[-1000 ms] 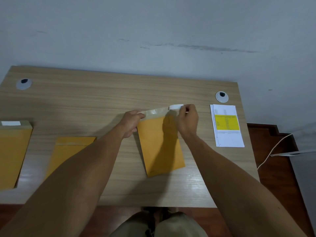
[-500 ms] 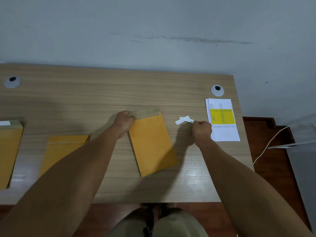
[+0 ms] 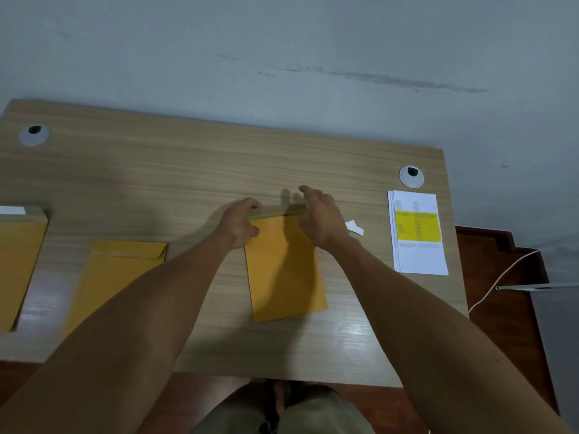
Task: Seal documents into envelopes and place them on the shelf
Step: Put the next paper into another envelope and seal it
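A yellow-brown envelope lies in the middle of the wooden desk, its flap open at the far end. My left hand pinches the flap's left corner. My right hand hovers over the flap's right end with fingers spread and holds nothing. A white peeled strip lies on the desk just right of that hand. A stack of printed documents with a yellow block lies at the right edge.
Two more envelopes lie to the left: one with its flap folded, one at the frame's left edge. Cable grommets sit at the back left and back right. A white cord runs over the floor on the right.
My right hand carried the peeled white strip to the right, dropped it on the desk, and came back over the flap's right end. My left hand kept its hold on the flap's corner.
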The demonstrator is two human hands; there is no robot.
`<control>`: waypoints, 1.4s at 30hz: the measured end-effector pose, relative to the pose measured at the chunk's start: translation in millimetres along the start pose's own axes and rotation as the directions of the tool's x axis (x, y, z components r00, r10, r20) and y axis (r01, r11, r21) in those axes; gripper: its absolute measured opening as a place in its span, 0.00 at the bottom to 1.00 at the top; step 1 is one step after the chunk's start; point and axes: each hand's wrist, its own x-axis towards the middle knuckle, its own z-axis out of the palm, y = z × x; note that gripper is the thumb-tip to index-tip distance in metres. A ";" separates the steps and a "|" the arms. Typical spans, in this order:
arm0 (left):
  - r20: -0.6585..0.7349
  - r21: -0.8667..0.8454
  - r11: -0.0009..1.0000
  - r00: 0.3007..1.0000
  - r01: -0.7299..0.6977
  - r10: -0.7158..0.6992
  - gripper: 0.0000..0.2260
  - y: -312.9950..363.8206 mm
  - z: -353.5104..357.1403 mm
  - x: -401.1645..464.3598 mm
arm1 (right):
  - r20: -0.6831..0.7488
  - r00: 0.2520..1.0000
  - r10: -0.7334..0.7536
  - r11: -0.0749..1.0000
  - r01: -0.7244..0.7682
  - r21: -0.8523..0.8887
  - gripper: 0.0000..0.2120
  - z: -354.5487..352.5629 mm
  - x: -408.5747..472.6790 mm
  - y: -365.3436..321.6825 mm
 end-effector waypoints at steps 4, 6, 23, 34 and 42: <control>-0.002 0.136 0.986 0.996 -0.092 0.093 0.21 -6.4 3.2 6.0 | 0.093 0.992 -0.089 0.968 0.108 -0.226 0.31 13.4 14.8 -14.2; -0.013 0.219 0.966 0.990 -0.134 0.141 0.20 -7.0 1.9 6.6 | 0.090 0.991 -0.099 0.947 0.121 -0.296 0.28 19.0 14.8 -10.2; 0.101 0.553 0.724 0.896 -0.413 0.433 0.15 -20.6 6.5 -2.9 | 0.205 0.947 -0.247 0.873 0.309 -0.378 0.18 23.3 -1.2 7.0; 0.193 0.743 0.517 0.876 -0.425 0.443 0.18 -18.1 7.5 -14.9 | 0.278 0.909 -0.311 0.796 0.409 -0.446 0.19 22.3 0.1 8.3; 0.193 0.712 0.584 0.908 -0.391 0.372 0.22 -26.8 4.7 -32.9 | 0.290 0.923 -0.253 0.843 0.357 -0.402 0.17 10.9 -9.3 33.4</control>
